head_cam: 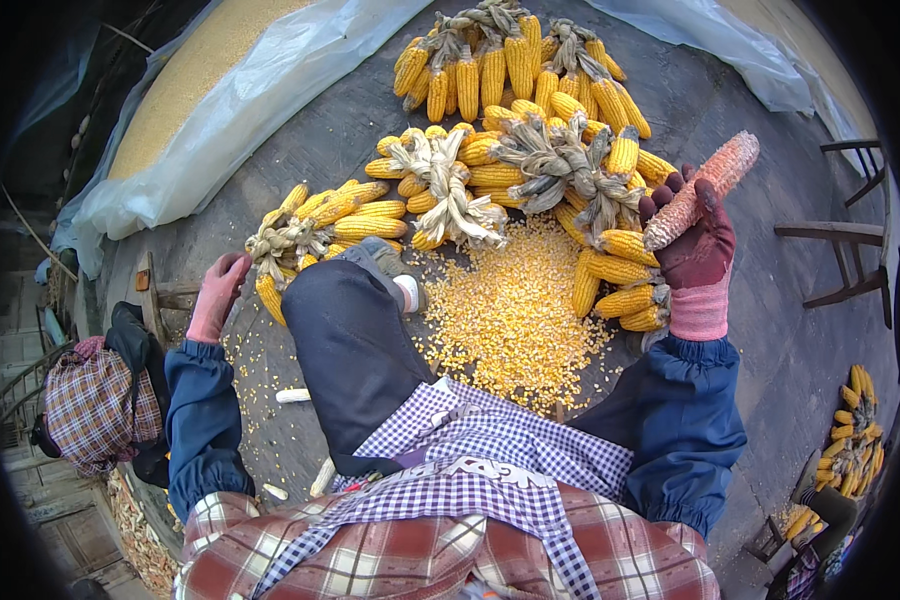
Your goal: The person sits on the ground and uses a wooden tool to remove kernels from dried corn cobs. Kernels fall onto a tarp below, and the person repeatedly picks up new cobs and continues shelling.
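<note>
My right hand (696, 238), in a dark red and pink work glove, holds a stripped reddish corn cob (709, 187) slantwise, palm up. Beside it lie yellow corn ears (619, 268) in a braided bunch, tied by dry husks (566, 169). My left hand (223, 292), in a pink glove, has its fingertips by the husk knot (270, 249) of a smaller bunch; whether they grip it is unclear. Loose corn kernels (521, 300) spread in a heap between my legs. Another husk-tied bunch (442, 184) lies between the two, behind my shoe (390, 266).
More braided corn (495, 64) lies ahead. Clear plastic sheeting (217, 97) edges spread grain (187, 56). Wooden stools or chairs (832, 232) stand at right. Another person (105, 405) in a plaid head covering is close at left. Bare cobs (292, 395) lie near my leg.
</note>
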`<act>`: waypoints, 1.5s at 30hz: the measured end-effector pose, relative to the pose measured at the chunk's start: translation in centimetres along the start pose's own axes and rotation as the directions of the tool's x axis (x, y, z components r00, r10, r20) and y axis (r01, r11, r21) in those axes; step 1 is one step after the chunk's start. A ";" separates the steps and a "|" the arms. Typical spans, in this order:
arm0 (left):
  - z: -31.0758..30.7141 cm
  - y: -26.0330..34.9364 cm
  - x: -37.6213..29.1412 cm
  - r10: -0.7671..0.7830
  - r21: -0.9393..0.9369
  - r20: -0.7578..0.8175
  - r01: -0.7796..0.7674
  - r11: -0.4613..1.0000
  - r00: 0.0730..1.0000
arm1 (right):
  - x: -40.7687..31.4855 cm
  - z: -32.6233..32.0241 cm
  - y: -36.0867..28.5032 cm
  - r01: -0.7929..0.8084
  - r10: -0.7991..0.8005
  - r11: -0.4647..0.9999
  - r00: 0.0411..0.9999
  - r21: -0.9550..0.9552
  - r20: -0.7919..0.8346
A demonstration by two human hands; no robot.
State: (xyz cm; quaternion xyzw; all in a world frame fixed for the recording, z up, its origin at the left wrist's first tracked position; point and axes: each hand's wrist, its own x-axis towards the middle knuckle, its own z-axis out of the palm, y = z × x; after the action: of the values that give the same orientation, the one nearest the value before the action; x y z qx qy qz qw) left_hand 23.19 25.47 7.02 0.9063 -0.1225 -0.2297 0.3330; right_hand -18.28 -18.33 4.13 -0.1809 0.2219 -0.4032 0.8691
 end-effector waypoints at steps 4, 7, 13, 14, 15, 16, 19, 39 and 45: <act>8.1 10.9 7.0 0.196 -0.041 0.381 -0.196 0.980 0.904 | 0.0 0.1 0.2 -0.001 -0.003 0.997 0.998 0.079 0.058; 16.2 10.8 13.3 0.239 0.183 0.524 -0.382 0.906 0.817 | -0.3 -0.1 -0.4 -0.057 0.054 0.997 0.997 0.045 0.057; 30.0 -1.2 15.5 0.008 0.709 0.399 -0.314 0.631 0.917 | -2.2 0.0 -2.3 -0.130 0.142 0.985 0.985 0.117 -0.094; 31.7 -0.4 14.5 0.020 0.688 0.459 -0.369 0.625 0.888 | -2.8 -0.8 -2.8 -0.109 0.122 0.986 0.988 0.125 -0.099; 32.7 -1.8 14.5 0.071 0.673 0.441 -0.382 0.633 0.895 | -3.2 -1.5 -2.9 -0.100 0.107 0.989 0.992 0.109 -0.062; 33.5 -3.4 14.8 0.143 0.639 0.439 -0.421 0.644 0.887 | -3.5 -1.5 -2.7 -0.096 0.103 0.990 0.993 0.104 -0.060; 34.5 -12.5 18.7 0.365 0.552 0.447 -0.573 0.606 0.817 | -2.5 -0.4 -2.0 -0.166 0.171 0.981 0.984 0.101 -0.048; 37.7 7.8 5.6 0.230 -0.653 0.669 0.707 -0.272 0.706 | -0.7 -3.0 13.5 -0.296 0.257 0.754 0.955 -0.587 -0.151; 39.1 5.8 4.8 0.494 -0.716 0.482 0.650 -0.253 0.724 | 2.3 -0.3 19.6 0.071 0.086 0.760 0.974 -0.646 0.208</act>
State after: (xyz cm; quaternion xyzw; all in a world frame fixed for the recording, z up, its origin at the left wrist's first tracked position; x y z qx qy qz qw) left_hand 7.51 -2.07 -17.06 0.1095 0.0720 -0.5649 0.8147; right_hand -4.97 -8.25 -6.36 -0.5139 0.2488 -0.2748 0.7736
